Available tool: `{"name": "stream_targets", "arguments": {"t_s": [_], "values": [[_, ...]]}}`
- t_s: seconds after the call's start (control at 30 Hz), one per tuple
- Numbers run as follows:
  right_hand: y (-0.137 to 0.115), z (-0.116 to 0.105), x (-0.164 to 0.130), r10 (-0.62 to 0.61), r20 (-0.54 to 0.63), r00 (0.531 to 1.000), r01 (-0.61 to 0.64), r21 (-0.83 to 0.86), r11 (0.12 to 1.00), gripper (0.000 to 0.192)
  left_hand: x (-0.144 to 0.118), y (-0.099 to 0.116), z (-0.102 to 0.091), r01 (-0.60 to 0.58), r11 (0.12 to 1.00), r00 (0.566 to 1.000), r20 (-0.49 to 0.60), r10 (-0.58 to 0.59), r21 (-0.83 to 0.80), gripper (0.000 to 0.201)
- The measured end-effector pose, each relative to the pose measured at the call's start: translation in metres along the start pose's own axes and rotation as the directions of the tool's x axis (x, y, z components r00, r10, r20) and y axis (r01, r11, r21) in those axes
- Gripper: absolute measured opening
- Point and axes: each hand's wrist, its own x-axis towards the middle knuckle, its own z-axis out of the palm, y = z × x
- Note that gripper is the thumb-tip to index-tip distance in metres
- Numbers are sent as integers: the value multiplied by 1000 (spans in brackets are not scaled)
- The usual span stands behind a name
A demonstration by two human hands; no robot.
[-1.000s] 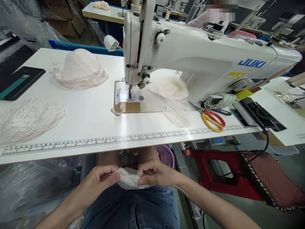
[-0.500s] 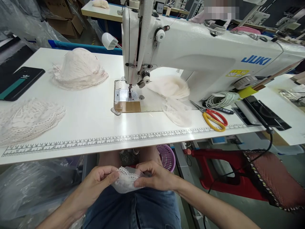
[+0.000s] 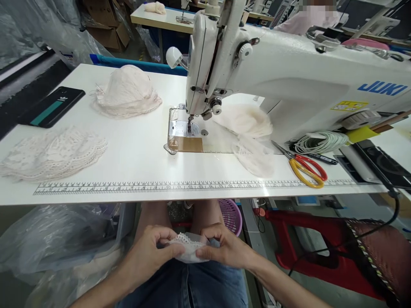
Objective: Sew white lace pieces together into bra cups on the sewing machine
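Note:
Over my lap, below the table edge, a small piece of white lace fabric (image 3: 189, 250) is stretched between my two hands. My left hand (image 3: 157, 248) pinches its left end between thumb and fingers. At the other end my right hand (image 3: 223, 246) grips it the same way. A scalloped lace border runs along the upper edge of the piece, and sheer cloth shows beside it. On the table above, pale fabric pieces (image 3: 250, 122) lie to the right of the needle of the white sewing machine (image 3: 289, 72).
A stack of lace pieces (image 3: 58, 154) and a stack of cream cups (image 3: 126, 92) lie on the table's left side, near a black phone (image 3: 53, 107). Scissors (image 3: 305, 167) and a coiled cord (image 3: 321, 142) sit at right. Below are a purple basket (image 3: 231, 216) and a red stool (image 3: 308, 239).
The view has shifted, so the table and machine appear further right. Both hands keep hold of the lace piece, which now looks more gathered between them.

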Motion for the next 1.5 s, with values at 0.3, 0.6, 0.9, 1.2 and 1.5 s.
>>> {"name": "stream_targets", "arguments": {"t_s": [0.3, 0.6, 0.9, 1.2, 1.5], "values": [[-16, 10, 11, 37, -12, 999, -36, 69, 997, 36, -2, 11, 0, -51, 993, 995, 87, 42, 109, 37], [-15, 8, 11, 34, -25, 999, -35, -31, 999, 36, -2, -2, -6, 31, 999, 991, 127, -30, -7, 28], [-11, 11, 15, 37, -46, 998, -32, 101, 994, 40, -5, -6, -10, 41, 999, 995, 87, -43, 25, 25], [-13, 12, 16, 56, -45, 997, -48, 161, 986, 41, -3, 5, -11, -25, 978, 984, 165, 60, -207, 23], [-12, 12, 15, 66, -12, 998, -63, 204, 977, 40, -2, 8, -9, 21, 983, 992, 125, 2, -184, 29]]}}
